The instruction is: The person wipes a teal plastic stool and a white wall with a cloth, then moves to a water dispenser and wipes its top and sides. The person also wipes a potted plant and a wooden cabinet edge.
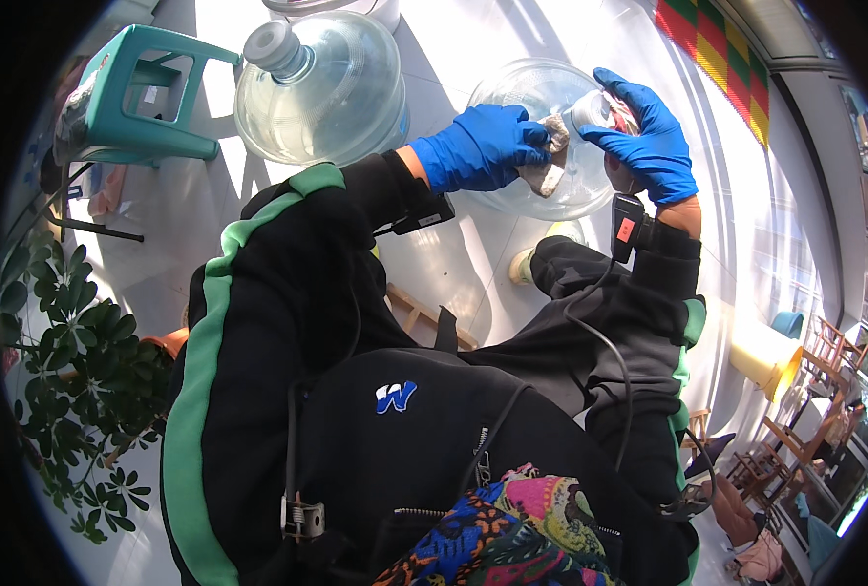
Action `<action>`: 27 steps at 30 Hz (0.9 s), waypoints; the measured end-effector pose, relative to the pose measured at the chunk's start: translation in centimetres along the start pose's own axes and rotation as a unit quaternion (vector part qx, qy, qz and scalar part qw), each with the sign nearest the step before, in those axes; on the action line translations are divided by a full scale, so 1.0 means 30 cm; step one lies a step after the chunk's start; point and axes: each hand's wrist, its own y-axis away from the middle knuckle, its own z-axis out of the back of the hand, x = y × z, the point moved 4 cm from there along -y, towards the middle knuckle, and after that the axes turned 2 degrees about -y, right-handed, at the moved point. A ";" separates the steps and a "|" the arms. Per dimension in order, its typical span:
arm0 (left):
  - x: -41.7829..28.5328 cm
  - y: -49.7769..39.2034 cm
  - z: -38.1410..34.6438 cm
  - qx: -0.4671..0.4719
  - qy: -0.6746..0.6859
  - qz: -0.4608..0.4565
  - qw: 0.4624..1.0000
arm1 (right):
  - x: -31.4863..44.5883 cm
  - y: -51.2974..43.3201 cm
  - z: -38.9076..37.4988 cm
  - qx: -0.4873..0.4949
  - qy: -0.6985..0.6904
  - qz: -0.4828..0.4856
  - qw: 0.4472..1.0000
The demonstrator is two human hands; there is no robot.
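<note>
My left hand (481, 146), in a blue glove, grips a whitish cloth (549, 157) against the shoulder of a clear plastic water-cooler bottle (514, 91). My right hand (646, 139), gloved in blue too, curls its thumb and fingers around the bottle's neck and white cap (591, 110). Something pinkish-white shows inside that palm; I cannot tell what it is. The bottle leans with its neck towards my right hand. Left of it stands a second clear water-cooler bottle (338, 88) with a whitish cap (269, 44), apart from both hands.
A teal plastic stool (104, 95) stands at the far left, above a leafy potted plant (75, 344). A yellow bucket (763, 355) is on the right, near wooden chairs (760, 469) and another person (749, 535). Part of a wooden frame (404, 300) lies between my legs on the tiled floor (470, 256).
</note>
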 end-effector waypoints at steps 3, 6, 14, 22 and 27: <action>0.030 -0.012 0.020 -0.036 -0.067 0.013 0.997 | 0.018 -0.007 -0.003 -0.048 0.096 -0.069 0.992; 0.140 -0.011 0.036 -0.031 -0.079 0.170 0.982 | 0.042 -0.018 -0.029 -0.070 0.117 -0.130 0.982; 0.168 0.003 0.051 -0.053 -0.051 0.226 0.971 | 0.042 -0.023 -0.024 -0.043 0.112 -0.039 0.992; 0.003 0.010 -0.001 0.093 0.022 0.020 0.995 | -0.033 -0.005 0.058 0.024 0.016 0.043 0.999; 0.088 -0.016 -0.010 -0.011 -0.057 0.055 0.997 | -0.005 -0.026 0.040 -0.044 0.127 0.030 0.990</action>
